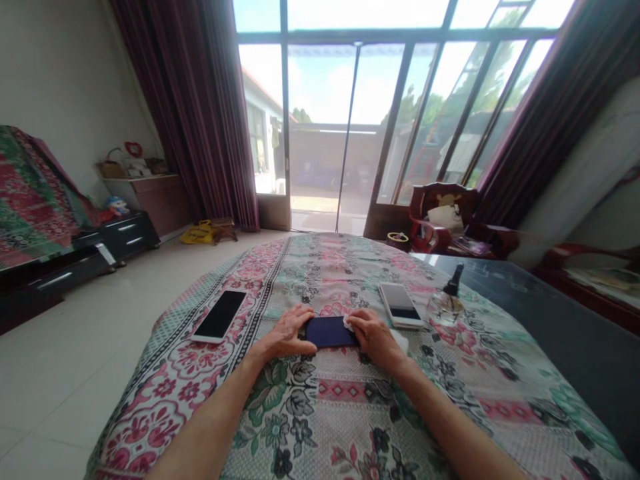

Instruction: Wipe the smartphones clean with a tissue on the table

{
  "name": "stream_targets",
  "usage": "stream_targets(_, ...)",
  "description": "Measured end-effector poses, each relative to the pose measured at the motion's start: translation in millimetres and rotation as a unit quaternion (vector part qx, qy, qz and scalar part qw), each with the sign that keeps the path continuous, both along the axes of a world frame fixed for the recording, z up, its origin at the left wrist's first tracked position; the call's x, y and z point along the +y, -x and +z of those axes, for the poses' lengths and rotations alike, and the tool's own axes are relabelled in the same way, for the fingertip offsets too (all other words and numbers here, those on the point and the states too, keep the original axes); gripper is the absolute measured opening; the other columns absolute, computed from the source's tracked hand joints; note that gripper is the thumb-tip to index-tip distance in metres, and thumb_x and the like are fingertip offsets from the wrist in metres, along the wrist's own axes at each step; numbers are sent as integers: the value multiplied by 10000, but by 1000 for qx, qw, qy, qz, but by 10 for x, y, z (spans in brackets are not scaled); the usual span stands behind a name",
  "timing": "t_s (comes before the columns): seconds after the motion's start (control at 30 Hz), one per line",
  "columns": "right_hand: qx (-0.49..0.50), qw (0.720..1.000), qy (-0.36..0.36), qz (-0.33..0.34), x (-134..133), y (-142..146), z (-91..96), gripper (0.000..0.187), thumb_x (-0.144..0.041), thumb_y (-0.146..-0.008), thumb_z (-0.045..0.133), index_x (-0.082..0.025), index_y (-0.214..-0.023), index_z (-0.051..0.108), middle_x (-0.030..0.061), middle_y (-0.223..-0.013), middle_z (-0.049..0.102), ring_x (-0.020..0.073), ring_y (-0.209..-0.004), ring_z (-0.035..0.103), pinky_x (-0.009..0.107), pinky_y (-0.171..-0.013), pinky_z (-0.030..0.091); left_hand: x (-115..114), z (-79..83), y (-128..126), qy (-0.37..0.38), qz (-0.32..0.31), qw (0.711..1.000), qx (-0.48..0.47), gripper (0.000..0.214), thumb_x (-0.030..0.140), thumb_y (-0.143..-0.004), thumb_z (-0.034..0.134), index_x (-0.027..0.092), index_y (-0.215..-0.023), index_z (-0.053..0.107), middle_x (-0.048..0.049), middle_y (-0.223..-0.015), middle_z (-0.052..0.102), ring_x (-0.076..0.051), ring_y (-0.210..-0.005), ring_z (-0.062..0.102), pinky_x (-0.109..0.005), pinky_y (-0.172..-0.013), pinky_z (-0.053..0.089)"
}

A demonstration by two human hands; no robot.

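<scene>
A dark blue phone (327, 332) lies flat on the flowered tablecloth (345, 400) in front of me. My left hand (290, 333) grips its left end, thumb at the near edge and fingers at the far edge. At the right end, my right hand (373, 337) pinches a small white wipe (347, 323) against the phone's surface. More white material (401, 341) shows beside the right wrist, partly hidden by it. A white phone with a black screen (220, 316) rests to the left. Beyond my right hand lies another white phone (401, 305).
A clear bottle with a black spray top (447, 301) stands on the right of the table. Next to the table is a dark glossy surface (530, 307). A wooden chair (443, 220) holding various items stands near the glass door (325, 147). A yellow bag (197, 233) sits on the floor.
</scene>
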State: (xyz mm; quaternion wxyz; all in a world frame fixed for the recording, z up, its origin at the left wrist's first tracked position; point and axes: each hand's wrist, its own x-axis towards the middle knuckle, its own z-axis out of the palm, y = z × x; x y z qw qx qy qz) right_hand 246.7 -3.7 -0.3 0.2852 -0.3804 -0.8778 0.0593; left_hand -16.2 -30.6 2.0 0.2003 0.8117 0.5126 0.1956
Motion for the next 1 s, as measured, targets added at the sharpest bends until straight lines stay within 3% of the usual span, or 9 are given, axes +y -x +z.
stream_targets(0.23, -14, 1000, 8, 23, -190, -88, 14, 239, -189, -940, 429, -223, -996, 658, 64, -1049, 619, 187, -976, 559, 305, -869, 447, 20, -55, 17, 6, 10, 1000, -3, 776, 400, -614, 763, 205, -1316, 499, -96, -1462, 406, -323, -1402, 241, -437, -1157, 188)
stream_targets(0.53, 2, 1000, -6, 5, 133, 72, -23, 229, -168, -939, 440, -204, -971, 665, 59, -1013, 623, 182, -955, 556, 310, -883, 439, -22, 66, -38, 6, 6, 1000, 17, 721, 356, -639, 757, 185, -1295, 514, -101, -1452, 416, -310, -1397, 257, -427, -1151, 213)
stream_targets(0.77, 4, 1000, -21, -18, 216, 111, -66, 217, -145, -920, 471, -206, -992, 667, 57, -991, 634, 176, -956, 566, 306, -891, 433, 38, -107, 19, -18, 3, 1000, 20, 706, 352, -665, 725, 201, -1313, 488, -84, -1465, 402, -312, -1408, 227, -452, -1156, 194)
stream_targets(1.0, 25, 999, -24, 10, -7, 6, -73, 230, -140, -919, 454, -224, -1006, 650, 53, -1080, 617, 187, -1026, 542, 319, -920, 436, 74, -143, 26, -28, -2, 999, 24, 688, 337, -654, 729, 197, -1291, 507, -86, -1438, 433, -315, -1393, 257, -451, -1150, 215)
